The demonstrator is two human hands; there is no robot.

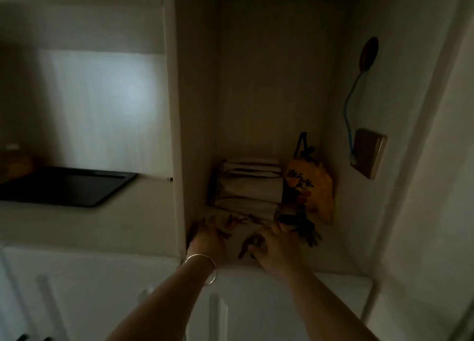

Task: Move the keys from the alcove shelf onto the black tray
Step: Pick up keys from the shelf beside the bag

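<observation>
The alcove shelf [341,261] is crowded toward its back edge: a stack of folded cloths [250,186] fills the middle, and a yellow pouch [314,186] stands in the back right corner. Only the front strip stays passable, with keys [247,243] scattered on it. A vertical partition [177,135] walls off the left edge. Beyond it, the black tray [64,186] lies bare, open from above.

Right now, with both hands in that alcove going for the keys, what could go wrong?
The keys lie in separate dim clusters, so a bunch like the dark one beyond the right hand may get left behind. The left hand works beside the partition; carrying keys around it to the black tray could knock some loose.
</observation>
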